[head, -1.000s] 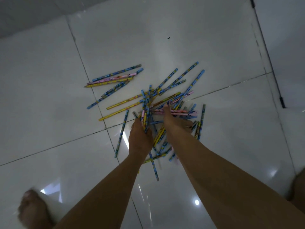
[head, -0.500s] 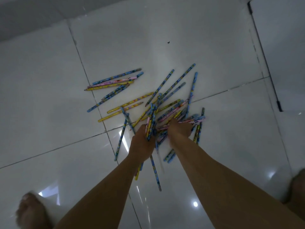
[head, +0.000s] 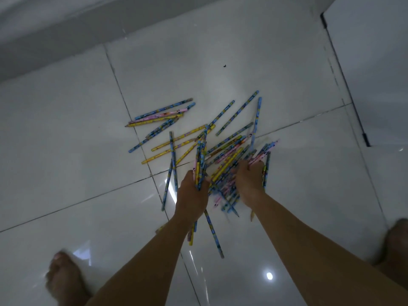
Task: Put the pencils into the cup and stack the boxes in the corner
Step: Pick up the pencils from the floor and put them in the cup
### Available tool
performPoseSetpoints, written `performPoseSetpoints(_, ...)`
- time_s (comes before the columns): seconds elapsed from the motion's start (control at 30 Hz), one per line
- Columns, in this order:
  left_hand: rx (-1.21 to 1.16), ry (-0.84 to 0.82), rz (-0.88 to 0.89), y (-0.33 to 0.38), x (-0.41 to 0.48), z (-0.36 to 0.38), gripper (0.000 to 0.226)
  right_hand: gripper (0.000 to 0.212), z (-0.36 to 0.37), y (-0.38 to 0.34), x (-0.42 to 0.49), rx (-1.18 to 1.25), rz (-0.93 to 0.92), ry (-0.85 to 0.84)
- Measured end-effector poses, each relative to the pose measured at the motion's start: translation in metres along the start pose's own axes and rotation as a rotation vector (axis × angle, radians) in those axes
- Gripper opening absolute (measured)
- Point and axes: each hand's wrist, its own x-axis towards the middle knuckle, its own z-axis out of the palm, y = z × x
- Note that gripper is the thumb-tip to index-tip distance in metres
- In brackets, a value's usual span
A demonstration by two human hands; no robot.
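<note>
Judging from the head view, I'd put us early in the job, with gathering under way and nothing delivered. My landmark is the tile-joint cross (head: 152, 176) on the floor (head: 66, 151).

Just right of that cross, the left hand (head: 192, 195) is wrapped round a bundle (head: 199, 160) of pencils (head: 238, 112). Their ends poke out both above the fist and below the wrist. Further right of the cross, the right hand (head: 249, 180) is dug into the main heap (head: 229, 149). Its fingers are curled down among the pencils, with a few pink ones jutting past the knuckles. I read that as a grasp, though I cannot tell how many it has.

Most pencils lie loose. There is the heap itself, a few yellow ones beyond the cross, and two blue ones almost along the joint beside it. An outlying cluster (head: 159, 115) sits well beyond the cross and slightly left.

Neither the cup nor any boxes show in this view, so I can't say where they stand. My reckoning is that no pencil has reached the cup, the outliers need collecting, and the box stacking is all to come.
</note>
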Motion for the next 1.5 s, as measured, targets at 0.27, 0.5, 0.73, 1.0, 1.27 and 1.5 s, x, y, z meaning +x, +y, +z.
performPoseSetpoints(0.27,-0.26,-0.01,-0.038,0.057,-0.04,-0.033,0.021,0.021,-0.029,-0.03,-0.048,-0.088,-0.087,-0.065)
performPoseSetpoints(0.5,-0.349,0.086,0.012,0.119,-0.068,-0.07,0.024,0.02,-0.048,-0.077,-0.118,-0.079,-0.275,-0.192)
performPoseSetpoints(0.73,-0.439,0.165,0.088,0.205,-0.124,-0.121,0.018,0.027,-0.08,-0.16,-0.22,-0.082,-0.443,-0.207)
performPoseSetpoints(1.0,-0.448,0.233,0.195,0.305,-0.193,-0.188,0.029,0.031,-0.124,-0.254,-0.327,0.061,-0.551,-0.239)
performPoseSetpoints(1.27,-0.401,0.236,0.417,0.412,-0.248,-0.266,0.032,0.023,-0.164,-0.336,-0.426,0.118,-0.7,-0.194)
performPoseSetpoints(1.5,-0.422,0.156,0.548,0.488,-0.273,-0.314,0.03,0.018,-0.177,-0.41,-0.485,0.26,-0.815,-0.145)
